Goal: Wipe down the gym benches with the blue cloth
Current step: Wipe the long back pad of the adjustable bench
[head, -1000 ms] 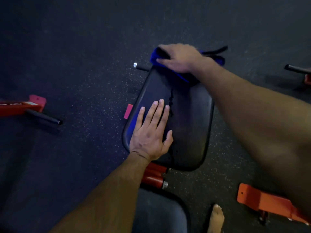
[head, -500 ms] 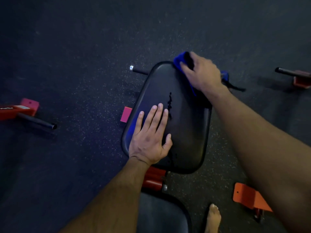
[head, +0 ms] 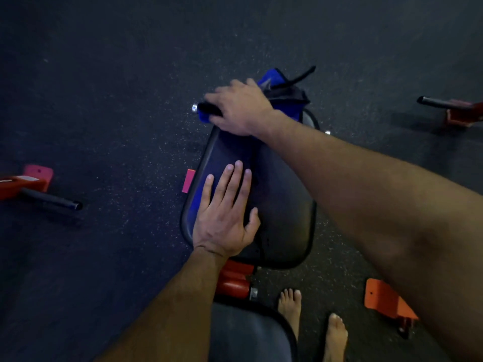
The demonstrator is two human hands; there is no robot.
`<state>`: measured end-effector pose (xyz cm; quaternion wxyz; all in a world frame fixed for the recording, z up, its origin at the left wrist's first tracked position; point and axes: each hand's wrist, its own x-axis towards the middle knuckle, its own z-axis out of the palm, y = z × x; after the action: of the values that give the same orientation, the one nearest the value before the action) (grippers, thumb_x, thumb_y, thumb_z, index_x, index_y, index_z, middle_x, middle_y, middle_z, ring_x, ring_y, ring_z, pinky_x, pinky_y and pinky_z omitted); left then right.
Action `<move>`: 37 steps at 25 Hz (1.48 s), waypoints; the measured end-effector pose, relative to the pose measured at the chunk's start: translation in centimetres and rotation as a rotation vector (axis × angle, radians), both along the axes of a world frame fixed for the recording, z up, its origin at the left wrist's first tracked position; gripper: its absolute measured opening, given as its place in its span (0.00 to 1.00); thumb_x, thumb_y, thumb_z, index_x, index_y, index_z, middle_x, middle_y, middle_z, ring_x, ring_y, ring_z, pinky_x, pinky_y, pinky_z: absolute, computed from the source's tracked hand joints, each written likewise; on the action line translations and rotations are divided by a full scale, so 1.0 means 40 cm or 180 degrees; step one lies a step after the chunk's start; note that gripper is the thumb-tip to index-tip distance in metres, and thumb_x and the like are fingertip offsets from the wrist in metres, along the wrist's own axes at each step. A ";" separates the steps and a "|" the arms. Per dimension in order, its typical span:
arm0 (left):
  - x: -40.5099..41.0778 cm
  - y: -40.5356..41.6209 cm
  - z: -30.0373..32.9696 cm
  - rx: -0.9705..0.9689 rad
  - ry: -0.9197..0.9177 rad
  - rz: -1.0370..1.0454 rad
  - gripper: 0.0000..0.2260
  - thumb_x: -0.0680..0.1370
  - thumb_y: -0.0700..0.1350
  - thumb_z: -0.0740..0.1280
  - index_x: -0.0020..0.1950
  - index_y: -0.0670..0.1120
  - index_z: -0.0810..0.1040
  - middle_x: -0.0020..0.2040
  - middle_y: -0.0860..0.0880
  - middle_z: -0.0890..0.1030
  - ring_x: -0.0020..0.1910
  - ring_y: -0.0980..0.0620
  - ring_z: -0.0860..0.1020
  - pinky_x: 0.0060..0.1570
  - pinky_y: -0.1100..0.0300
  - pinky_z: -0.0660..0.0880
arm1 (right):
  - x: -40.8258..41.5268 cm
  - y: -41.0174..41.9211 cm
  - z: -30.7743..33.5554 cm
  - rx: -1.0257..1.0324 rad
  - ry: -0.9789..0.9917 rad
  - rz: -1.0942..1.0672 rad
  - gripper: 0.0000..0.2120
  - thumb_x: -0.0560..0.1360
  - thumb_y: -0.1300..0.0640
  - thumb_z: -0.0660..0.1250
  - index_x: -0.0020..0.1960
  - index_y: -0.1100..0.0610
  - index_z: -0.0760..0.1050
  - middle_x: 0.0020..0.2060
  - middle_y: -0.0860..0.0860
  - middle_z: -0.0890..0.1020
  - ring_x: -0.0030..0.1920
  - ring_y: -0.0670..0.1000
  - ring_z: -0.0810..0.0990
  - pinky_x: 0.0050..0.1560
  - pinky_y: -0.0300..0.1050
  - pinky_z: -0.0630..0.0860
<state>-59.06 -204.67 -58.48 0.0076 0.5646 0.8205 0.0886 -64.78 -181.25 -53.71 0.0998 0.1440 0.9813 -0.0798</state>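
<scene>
The nearest thing in view is a second dark pad (head: 251, 335) at the bottom edge, with the person's bare feet (head: 290, 307) on the floor just beside it and a red frame tube (head: 234, 279) between it and the bench pad (head: 285, 205), the worktop being wiped. On the near left part of that pad the left hand (head: 224, 218) lies flat, fingers straight and spread, palm pressing down to steady it; its grip is wide and holds nothing. At the far end of the pad the right hand (head: 239, 107) presses the blue cloth (head: 285, 111), the fingers bent over its bunched folds, so this grip holds the cloth against the pad's far edge, part of it spilling beyond the rim. To do this step well, the cloth should probably be spread flatter under the palm and drawn in overlapping strokes from the far edge toward the left hand, which would then have to shift so its patch gets wiped too. The pad's black vinyl looks smooth, with a dark seam or tear down its middle that may snag cloth. Around the pad lies dark speckled rubber floor (head: 117, 74), with an orange bracket (head: 386, 301) to its right and red frame parts (head: 23, 182) well apart to its left.
</scene>
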 end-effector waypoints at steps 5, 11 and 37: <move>0.004 0.002 -0.010 0.0071 -0.0032 -0.0022 0.33 0.79 0.55 0.57 0.82 0.43 0.60 0.83 0.44 0.58 0.82 0.46 0.56 0.80 0.40 0.52 | 0.180 0.081 -0.036 -0.0111 0.0593 -0.1270 0.20 0.80 0.38 0.54 0.64 0.48 0.69 0.59 0.52 0.78 0.58 0.61 0.76 0.53 0.59 0.73; 0.002 0.001 0.023 -0.0237 0.0007 -0.0019 0.33 0.80 0.55 0.56 0.83 0.45 0.56 0.83 0.44 0.55 0.82 0.46 0.54 0.80 0.40 0.49 | 0.472 -0.032 0.017 -0.1449 0.1085 -0.3275 0.19 0.82 0.44 0.56 0.66 0.54 0.71 0.57 0.55 0.81 0.57 0.59 0.79 0.55 0.52 0.75; -0.194 0.073 0.027 -0.0183 0.0350 -0.2014 0.31 0.82 0.56 0.55 0.83 0.44 0.58 0.83 0.44 0.59 0.82 0.47 0.56 0.79 0.39 0.54 | 0.420 -0.674 0.010 -0.3039 0.2436 -0.7657 0.21 0.82 0.63 0.61 0.73 0.59 0.62 0.62 0.53 0.73 0.60 0.48 0.73 0.53 0.28 0.64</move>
<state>-66.83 -201.75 -57.41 0.0065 0.7953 0.6056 0.0280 -47.98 -208.22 -53.32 -0.2693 0.8284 0.0902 -0.4828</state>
